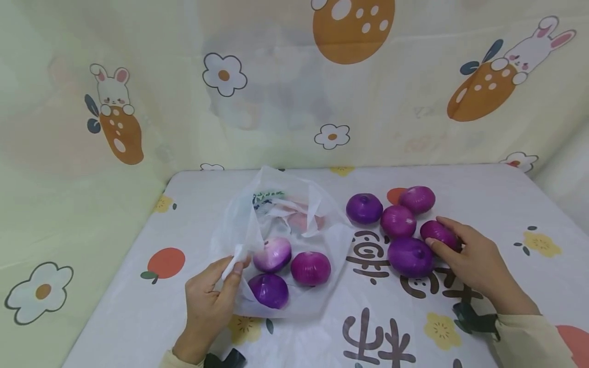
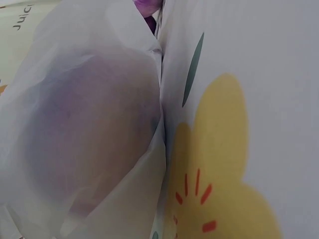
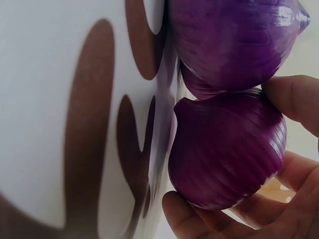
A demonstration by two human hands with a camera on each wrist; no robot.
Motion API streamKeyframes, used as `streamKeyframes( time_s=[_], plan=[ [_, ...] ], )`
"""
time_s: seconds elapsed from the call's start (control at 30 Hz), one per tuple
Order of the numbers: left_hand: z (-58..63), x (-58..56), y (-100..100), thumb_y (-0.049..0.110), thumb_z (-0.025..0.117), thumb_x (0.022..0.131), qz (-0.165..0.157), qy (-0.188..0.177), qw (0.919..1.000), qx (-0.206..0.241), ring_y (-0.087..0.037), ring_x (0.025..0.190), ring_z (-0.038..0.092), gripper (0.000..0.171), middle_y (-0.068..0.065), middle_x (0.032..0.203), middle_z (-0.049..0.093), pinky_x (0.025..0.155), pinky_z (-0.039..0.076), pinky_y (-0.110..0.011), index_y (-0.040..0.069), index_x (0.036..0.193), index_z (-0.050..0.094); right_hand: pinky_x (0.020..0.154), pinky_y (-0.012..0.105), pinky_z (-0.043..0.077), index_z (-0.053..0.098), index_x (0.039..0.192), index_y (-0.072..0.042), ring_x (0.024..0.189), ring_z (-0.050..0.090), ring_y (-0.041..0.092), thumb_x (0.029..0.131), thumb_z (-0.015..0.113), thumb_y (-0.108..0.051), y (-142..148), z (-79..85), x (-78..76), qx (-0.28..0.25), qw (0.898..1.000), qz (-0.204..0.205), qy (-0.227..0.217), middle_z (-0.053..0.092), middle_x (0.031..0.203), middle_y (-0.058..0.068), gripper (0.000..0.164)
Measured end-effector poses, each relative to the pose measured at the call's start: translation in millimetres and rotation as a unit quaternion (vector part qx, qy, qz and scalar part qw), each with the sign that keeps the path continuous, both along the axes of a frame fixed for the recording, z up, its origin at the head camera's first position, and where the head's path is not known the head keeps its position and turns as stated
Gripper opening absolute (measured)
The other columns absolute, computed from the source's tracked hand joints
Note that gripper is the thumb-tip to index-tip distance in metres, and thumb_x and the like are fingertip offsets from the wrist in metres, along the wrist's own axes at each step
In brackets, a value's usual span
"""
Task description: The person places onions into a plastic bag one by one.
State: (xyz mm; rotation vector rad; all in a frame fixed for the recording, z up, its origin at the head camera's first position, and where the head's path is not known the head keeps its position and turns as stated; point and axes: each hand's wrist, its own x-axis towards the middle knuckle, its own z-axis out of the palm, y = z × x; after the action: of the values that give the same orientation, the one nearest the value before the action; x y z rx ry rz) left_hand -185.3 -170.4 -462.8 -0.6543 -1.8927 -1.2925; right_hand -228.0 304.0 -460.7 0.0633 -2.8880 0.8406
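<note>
My left hand (image 1: 209, 299) pinches the near left edge of a thin white plastic bag (image 1: 322, 294) between thumb and fingers. Its mouth spreads wide, showing three red onions, among them a pale-topped onion (image 1: 272, 254) and a magenta onion (image 1: 311, 268). The left wrist view has the bag's film (image 2: 89, 129) over a blurred purplish round shape. On the right, my right hand (image 1: 478, 260) grips a small dark red onion (image 3: 227, 149), thumb on one side and fingertips curled round the other. Right against it sits a larger purple onion (image 1: 411, 257).
Beyond the held onion lie more red onions: a deep purple onion (image 1: 364, 208) beside the bag, a magenta onion (image 1: 398, 221) in the middle and another onion (image 1: 416, 199) behind. A patterned white cloth (image 1: 313, 342) covers the table, with a printed curtain (image 1: 276, 117) behind.
</note>
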Motion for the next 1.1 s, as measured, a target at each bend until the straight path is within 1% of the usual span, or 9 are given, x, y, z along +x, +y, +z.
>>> streamKeyframes(
  time_s=[0.27,0.5,0.7,0.83,0.93,1.1],
  plan=[
    [0.4,1.0,0,-0.019,0.067,0.084,0.001,-0.001,1.0000,-0.003,-0.013,0.102,0.076,0.029,-0.018,0.098,0.079,0.093,0.056,-0.021,-0.004,0.107,0.078,0.088,0.075,0.050,0.042,0.155,0.001,0.119,0.053,0.059,0.104,0.066,-0.037,-2,2.5,1.7,-0.005,1.000,-0.002,0.009,0.049,0.143,0.040,0.068],
    [0.5,1.5,1,-0.019,0.067,0.085,0.000,-0.011,0.9999,-0.004,-0.011,0.102,0.075,0.029,-0.019,0.098,0.079,0.094,0.056,-0.020,-0.003,0.107,0.078,0.084,0.071,0.053,0.043,0.155,0.000,0.115,0.055,0.056,0.103,0.067,-0.036,-5,6.3,4.0,-0.005,1.000,-0.012,0.021,0.051,0.141,0.039,0.068],
    [0.0,0.8,1,-0.019,0.067,0.084,-0.001,-0.006,1.0000,-0.004,-0.010,0.103,0.075,0.029,-0.018,0.098,0.079,0.094,0.056,-0.021,-0.004,0.107,0.078,0.085,0.072,0.053,0.043,0.156,-0.001,0.115,0.055,0.057,0.103,0.067,-0.036,-6,9.6,4.9,-0.011,1.000,-0.016,0.022,0.050,0.142,0.039,0.068],
    [-0.2,1.2,1,-0.019,0.067,0.085,-0.002,-0.010,0.9999,-0.004,-0.009,0.103,0.075,0.029,-0.019,0.097,0.079,0.093,0.056,-0.020,-0.004,0.107,0.078,0.086,0.072,0.052,0.043,0.156,-0.001,0.115,0.055,0.057,0.103,0.067,-0.035,-7,10.9,5.5,-0.016,0.999,-0.016,0.025,0.050,0.142,0.039,0.068],
    [-0.2,1.9,1,-0.019,0.067,0.085,-0.003,-0.016,0.9999,-0.005,-0.009,0.103,0.075,0.028,-0.019,0.097,0.079,0.093,0.056,-0.020,-0.005,0.107,0.078,0.086,0.072,0.053,0.043,0.156,-0.001,0.115,0.056,0.057,0.102,0.068,-0.035,-7,10.9,5.8,-0.019,0.999,-0.017,0.027,0.050,0.142,0.039,0.068],
    [-0.3,1.5,1,-0.020,0.066,0.085,-0.006,-0.013,0.9999,-0.003,-0.012,0.103,0.075,0.028,-0.018,0.098,0.079,0.093,0.056,-0.021,-0.005,0.106,0.077,0.085,0.072,0.053,0.043,0.156,-0.001,0.114,0.057,0.057,0.102,0.068,-0.034,-8,10.1,6.2,-0.019,0.999,-0.018,0.034,0.051,0.141,0.039,0.068]
  ],
)
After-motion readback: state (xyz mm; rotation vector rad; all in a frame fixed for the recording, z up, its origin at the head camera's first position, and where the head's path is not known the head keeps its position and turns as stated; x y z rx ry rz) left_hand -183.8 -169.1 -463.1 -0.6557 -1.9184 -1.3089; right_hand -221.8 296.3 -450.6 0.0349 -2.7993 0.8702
